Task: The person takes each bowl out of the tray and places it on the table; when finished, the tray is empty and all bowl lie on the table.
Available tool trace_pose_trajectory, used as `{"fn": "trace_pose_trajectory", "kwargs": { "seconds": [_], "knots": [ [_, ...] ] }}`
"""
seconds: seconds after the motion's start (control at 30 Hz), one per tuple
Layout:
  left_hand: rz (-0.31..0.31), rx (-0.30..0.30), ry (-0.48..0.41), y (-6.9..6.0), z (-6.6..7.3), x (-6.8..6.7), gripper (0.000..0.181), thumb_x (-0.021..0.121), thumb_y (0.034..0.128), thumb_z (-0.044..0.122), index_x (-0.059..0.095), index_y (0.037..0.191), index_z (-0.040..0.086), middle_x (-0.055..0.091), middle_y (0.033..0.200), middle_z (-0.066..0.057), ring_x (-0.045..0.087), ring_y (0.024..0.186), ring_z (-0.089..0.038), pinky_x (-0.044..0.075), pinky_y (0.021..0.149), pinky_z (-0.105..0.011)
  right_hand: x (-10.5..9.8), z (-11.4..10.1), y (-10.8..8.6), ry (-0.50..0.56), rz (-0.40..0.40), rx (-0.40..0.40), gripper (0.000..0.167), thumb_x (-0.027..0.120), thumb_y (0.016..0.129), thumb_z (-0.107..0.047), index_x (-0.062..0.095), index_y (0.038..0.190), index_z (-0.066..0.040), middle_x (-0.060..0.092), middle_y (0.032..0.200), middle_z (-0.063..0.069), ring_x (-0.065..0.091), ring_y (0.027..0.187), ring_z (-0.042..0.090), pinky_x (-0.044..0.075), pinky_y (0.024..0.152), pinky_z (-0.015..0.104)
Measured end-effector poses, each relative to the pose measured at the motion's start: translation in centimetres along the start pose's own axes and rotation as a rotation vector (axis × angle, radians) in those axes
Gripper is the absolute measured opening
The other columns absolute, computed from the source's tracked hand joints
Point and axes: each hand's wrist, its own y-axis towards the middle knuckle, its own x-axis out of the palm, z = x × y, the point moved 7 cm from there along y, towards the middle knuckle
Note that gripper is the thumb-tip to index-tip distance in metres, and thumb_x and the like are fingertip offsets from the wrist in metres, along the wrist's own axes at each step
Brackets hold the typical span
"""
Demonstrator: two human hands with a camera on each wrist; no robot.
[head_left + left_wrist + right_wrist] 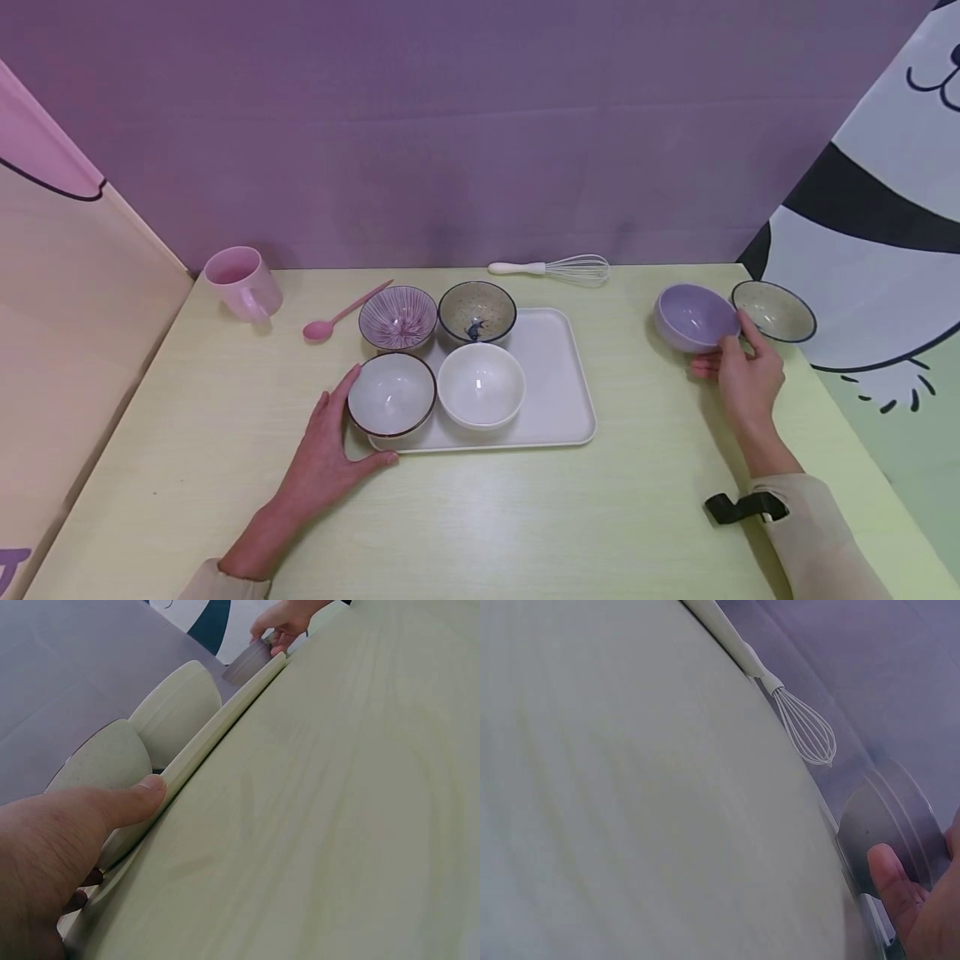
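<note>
At the left front corner of a white tray [558, 383], my left hand [322, 454] spreads its thumb along the front edge. Its index finger touches a white bowl with a brown rim [392, 395]. In the left wrist view, the thumb [142, 801] lies against the tray's rim. Beside the brown-rimmed bowl on the tray stands a plain white bowl [481, 386]. Behind them are a purple-striped bowl [398, 318] and a speckled beige bowl [477, 312]. Far to the right, my right hand [750, 379] grips a purple bowl [696, 317] by its near right side.
A dark-rimmed beige bowl [776, 312] sits right of the purple bowl, at the table's right edge. A white whisk [551, 268] lies along the back edge. To the left are a pink spoon [341, 315] and a pink mug [243, 285]. Purple wall panels rise behind the table.
</note>
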Motion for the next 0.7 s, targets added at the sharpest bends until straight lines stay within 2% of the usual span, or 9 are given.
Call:
{"fn": "trace_pose_trajectory", "kwargs": {
  "seconds": [0.1,0.4,0.7],
  "knots": [
    [-0.001,-0.002,-0.005,-0.02,-0.08,0.04,0.127,0.102,0.0806,0.038,0.021,0.178,0.024,0.033,0.179,-0.016,0.018,0.163,-0.061,0.024,0.128,-0.08,0.01,-0.03,0.1,-0.016,-0.006,0.005,0.065,0.048,0.108,-0.007,0.042,0.172,-0.02,0.076,0.07,-0.001,0.073,0.049,0.014,0.063,0.049,0.027],
    [0.002,-0.001,-0.007,-0.04,-0.1,0.06,0.127,0.102,0.0808,0.04,0.022,0.178,0.025,0.033,0.18,-0.016,0.018,0.163,-0.062,0.025,0.127,-0.081,0.35,-0.48,-0.37,-0.055,-0.076,-0.014,0.067,0.048,0.111,-0.009,0.033,0.175,-0.018,0.075,0.065,0.004,0.072,0.049,0.013,0.063,0.047,0.028],
    [0.003,0.008,-0.006,-0.03,0.09,-0.03,0.126,0.102,0.081,0.041,0.022,0.177,0.024,0.033,0.18,-0.016,0.018,0.163,-0.061,0.025,0.128,-0.08,-0.11,-0.36,-0.34,-0.119,-0.159,-0.044,0.073,0.059,0.114,-0.023,0.023,0.178,-0.017,0.076,0.07,-0.001,0.071,0.05,0.011,0.063,0.048,0.025]
  ]
}}
